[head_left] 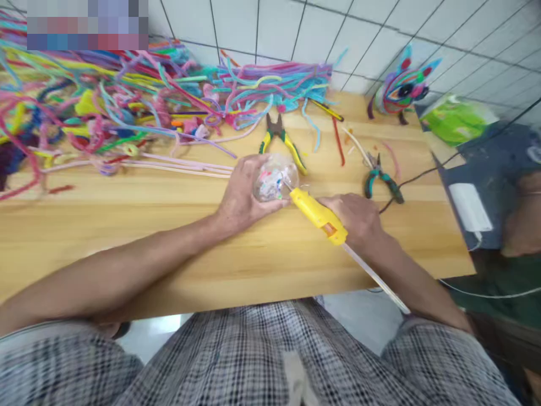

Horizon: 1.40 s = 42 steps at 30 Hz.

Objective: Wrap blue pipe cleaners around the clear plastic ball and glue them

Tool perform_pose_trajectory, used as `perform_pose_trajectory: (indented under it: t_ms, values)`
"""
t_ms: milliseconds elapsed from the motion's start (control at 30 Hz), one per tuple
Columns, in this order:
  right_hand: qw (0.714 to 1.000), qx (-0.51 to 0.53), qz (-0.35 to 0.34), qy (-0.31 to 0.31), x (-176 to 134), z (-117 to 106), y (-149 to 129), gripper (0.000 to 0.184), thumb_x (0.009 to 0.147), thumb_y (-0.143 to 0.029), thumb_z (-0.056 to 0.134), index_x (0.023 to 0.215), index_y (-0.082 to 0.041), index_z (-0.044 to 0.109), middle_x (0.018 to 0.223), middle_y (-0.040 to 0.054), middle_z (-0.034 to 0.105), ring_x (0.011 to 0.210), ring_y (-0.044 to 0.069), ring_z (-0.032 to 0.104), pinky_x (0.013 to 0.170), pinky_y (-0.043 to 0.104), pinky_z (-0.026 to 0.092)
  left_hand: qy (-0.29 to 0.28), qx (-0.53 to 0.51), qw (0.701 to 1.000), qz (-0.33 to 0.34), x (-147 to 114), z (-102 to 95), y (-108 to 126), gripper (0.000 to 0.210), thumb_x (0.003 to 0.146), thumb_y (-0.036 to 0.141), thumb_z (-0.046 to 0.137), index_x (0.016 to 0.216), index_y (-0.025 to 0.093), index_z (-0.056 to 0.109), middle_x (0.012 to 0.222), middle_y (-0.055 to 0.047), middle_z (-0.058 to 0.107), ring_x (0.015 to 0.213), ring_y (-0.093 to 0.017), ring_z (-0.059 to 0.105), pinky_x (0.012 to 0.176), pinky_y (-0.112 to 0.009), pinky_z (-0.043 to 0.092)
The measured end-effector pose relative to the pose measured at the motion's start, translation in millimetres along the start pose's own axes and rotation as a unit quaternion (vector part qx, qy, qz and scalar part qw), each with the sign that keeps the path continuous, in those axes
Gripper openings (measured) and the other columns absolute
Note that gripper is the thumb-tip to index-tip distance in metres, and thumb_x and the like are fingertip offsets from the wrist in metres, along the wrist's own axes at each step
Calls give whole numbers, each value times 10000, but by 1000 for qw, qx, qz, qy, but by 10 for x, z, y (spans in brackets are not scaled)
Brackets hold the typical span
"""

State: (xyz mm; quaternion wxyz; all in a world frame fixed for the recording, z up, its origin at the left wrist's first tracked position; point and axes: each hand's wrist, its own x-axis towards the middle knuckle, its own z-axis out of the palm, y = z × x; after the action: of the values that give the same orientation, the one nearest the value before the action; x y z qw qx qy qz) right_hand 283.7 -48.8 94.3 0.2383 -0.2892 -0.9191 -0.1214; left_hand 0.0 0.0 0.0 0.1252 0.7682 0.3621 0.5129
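My left hand is wrapped round a clear ball that shows small coloured bits. In my right hand is a yellow glue gun, a long pale glue stick running out of its back end. The gun's nozzle points at the ball's right side; whether it touches, I cannot tell. Just behind the ball lie yellow-and-green pliers with their handles apart. Teal-handled pliers rest beyond my right hand.
A large heap of coloured pipe cleaners covers the back left of the wooden table. A colourful pipe-cleaner animal stands at the back right, near a green packet. A dark cord crosses the right side. Another person's arm shows at the right edge.
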Motion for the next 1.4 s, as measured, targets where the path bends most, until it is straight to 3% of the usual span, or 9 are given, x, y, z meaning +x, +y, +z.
perform_pose_trajectory:
  t_ms: [133, 400, 600, 733, 900, 1200, 1400]
  values:
    - [1000, 17, 10, -7, -49, 14, 26, 253, 1174, -298, 496, 1249, -150, 687, 856, 39, 793, 728, 185, 722, 705, 332, 502, -10, -6, 1000, -3, -3, -16, 22, 908, 905, 760, 843, 1600, 317, 460, 1474, -142, 668, 1357, -373, 680, 1155, -583, 591]
    - [1000, 4, 27, -12, -96, 66, 34, 301, 1176, -340, 473, 1228, -161, 710, 822, 51, 783, 697, 186, 717, 668, 330, 494, -23, -21, 999, -18, -2, -43, 10, 911, 876, 746, 882, 1587, 346, 478, 1483, -139, 664, 1378, -394, 665, 1173, -622, 568]
    - [1000, -5, 22, -5, -59, 40, 11, 331, 1199, -352, 417, 1211, -179, 699, 809, 38, 794, 671, 176, 710, 662, 324, 517, -40, -13, 998, -44, 13, -61, 11, 937, 890, 788, 840, 1577, 282, 455, 1524, -153, 644, 1420, -372, 652, 1202, -577, 564]
    - [1000, -4, 12, 16, -24, 39, -13, 283, 1200, -316, 429, 1215, -176, 675, 814, 34, 796, 667, 169, 711, 664, 318, 523, -39, -13, 999, -32, 13, -61, 11, 937, 887, 757, 865, 1587, 292, 450, 1524, -152, 649, 1420, -377, 655, 1204, -579, 561]
    - [1000, -8, 26, -4, -56, 63, 12, 262, 1172, -312, 475, 1208, -183, 700, 813, 39, 794, 673, 181, 708, 658, 331, 514, -28, -16, 999, -5, 1, -50, 0, 925, 891, 726, 880, 1600, 308, 459, 1502, -146, 652, 1402, -385, 660, 1193, -593, 562]
    - [1000, 16, 11, 10, -43, 62, 2, 212, 1156, -247, 493, 1255, -178, 668, 814, 26, 784, 664, 177, 710, 649, 327, 506, -43, -4, 999, -27, 15, -58, 14, 921, 892, 736, 872, 1583, 302, 445, 1513, -142, 652, 1414, -367, 660, 1203, -581, 567]
    - [1000, 8, 4, 19, -6, 44, 0, 237, 1185, -290, 471, 1205, -153, 663, 808, 38, 788, 643, 168, 707, 635, 322, 500, -40, 3, 999, -6, 9, -61, 5, 929, 908, 752, 847, 1603, 302, 427, 1517, -149, 647, 1416, -371, 656, 1201, -585, 567]
